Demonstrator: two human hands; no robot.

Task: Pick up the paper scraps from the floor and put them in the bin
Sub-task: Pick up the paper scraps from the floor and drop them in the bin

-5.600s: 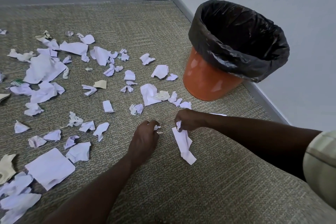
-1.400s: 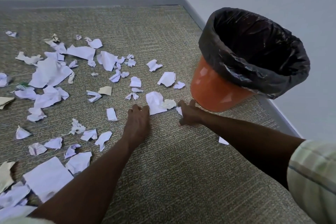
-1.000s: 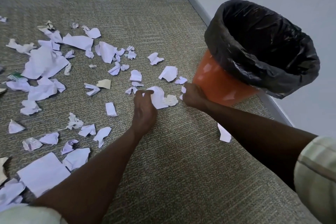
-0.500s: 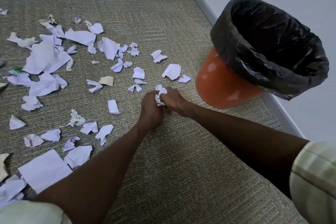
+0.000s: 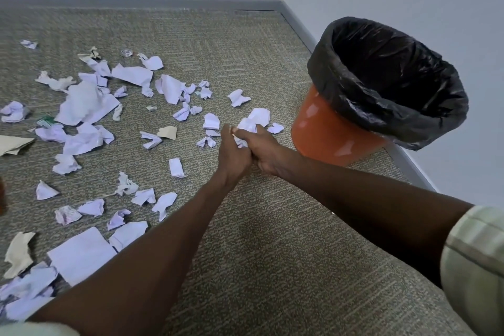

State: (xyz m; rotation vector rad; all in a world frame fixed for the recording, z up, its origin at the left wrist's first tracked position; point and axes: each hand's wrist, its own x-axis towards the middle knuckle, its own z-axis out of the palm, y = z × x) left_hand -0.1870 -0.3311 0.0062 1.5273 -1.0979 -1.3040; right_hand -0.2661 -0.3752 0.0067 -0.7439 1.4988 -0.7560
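Head view: the carpeted floor (image 5: 272,254) fills most of the frame, bare in front of the person and on the way to the bin (image 5: 335,133), an orange bucket with a black liner (image 5: 395,106) folded over its wide, open mouth. It stands in the corner, close to the grey skirting (image 5: 297,24) and the wall, so the free approach is from the carpet side and from above. Paper scraps (image 5: 87,106) lie spread over the left and middle of the floor, the biggest sheets far left, small torn bits nearest the bin. They look very light, soft and easily crushed; a loose bundle will likely shed pieces, so cupping from below and squeezing seems the safest hold. The left hand (image 5: 231,150) and right hand (image 5: 263,150) are pressed together around a crumpled wad (image 5: 246,127), just beside the bin's base.
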